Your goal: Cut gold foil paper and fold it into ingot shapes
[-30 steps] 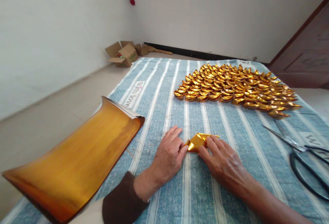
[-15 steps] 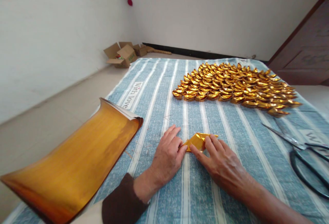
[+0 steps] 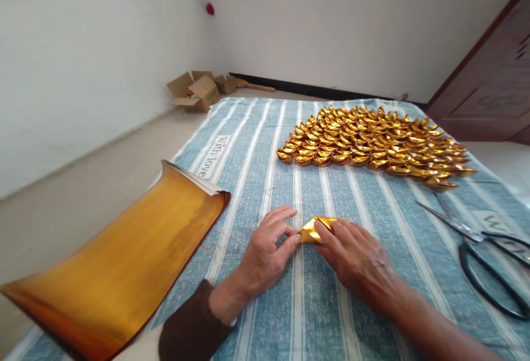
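Observation:
A small piece of folded gold paper [image 3: 313,229] lies on the blue-and-white striped cloth [image 3: 364,212] in front of me. My left hand [image 3: 265,253] pinches its left tip between thumb and forefinger. My right hand [image 3: 358,259] presses down on its right part, fingers covering that side. A dark brown sleeve covers my left wrist.
A curled stack of gold foil sheets [image 3: 120,261] lies at the near left. Several finished gold paper ingots [image 3: 372,143] are laid in rows at the far side of the cloth. Black scissors [image 3: 484,256] lie at the right. Open cardboard boxes [image 3: 196,90] sit on the floor.
My left hand has raised its fingers and now pinches the paper's left tip. My right fingers have slid over more of the paper, which looks more compact.

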Available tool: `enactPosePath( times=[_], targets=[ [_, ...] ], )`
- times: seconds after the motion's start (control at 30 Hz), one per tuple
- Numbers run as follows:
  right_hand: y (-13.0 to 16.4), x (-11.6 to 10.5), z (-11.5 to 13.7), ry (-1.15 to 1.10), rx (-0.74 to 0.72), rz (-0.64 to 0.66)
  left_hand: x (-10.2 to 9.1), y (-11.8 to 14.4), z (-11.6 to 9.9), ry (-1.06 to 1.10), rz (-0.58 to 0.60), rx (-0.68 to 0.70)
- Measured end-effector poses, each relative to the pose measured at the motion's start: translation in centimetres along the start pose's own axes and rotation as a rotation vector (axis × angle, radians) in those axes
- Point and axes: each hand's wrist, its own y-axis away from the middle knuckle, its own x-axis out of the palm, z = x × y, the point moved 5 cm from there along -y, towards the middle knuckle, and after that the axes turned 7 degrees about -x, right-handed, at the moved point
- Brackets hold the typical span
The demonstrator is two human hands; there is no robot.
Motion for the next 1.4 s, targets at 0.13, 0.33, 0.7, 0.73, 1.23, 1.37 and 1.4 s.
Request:
enactPosePath(
  times=[0.13,0.33,0.7,0.73,1.23,1.37,1.4],
  targets=[
    [-0.6,-1.7,-0.4,-0.097,0.039,-0.151,-1.2,-0.3,-1.5,0.181,0.055,-0.06],
    [-0.6,-2.8,0.1,-0.538,0.195,-0.16,-2.5,-0.5,-2.8,0.496,0.053,-0.317],
    [0.5,-2.0,2.5,-1.299,0.702,-0.139,0.7,2.0,-3.9,1.256,0.188,-0.715],
    [0.6,-1.9,2.7,-1.302,0.694,-0.139,1.0,2.2,-4.0,1.243,0.195,-0.727],
    [-0.1,-5.5,-0.4,-0.068,-0.117,-0.419,-1.9,0.7,-6.3,0.164,-0.022,0.241],
    [0.7,-2.5,-1.1,-0.008,-0.201,-0.216,0.7,1.6,-4.9,-0.231,0.032,0.433],
    [0.9,-1.9,-1.0,-0.026,-0.207,-0.164,1.4,1.9,-4.5,-0.286,0.07,0.437]
  ],
)
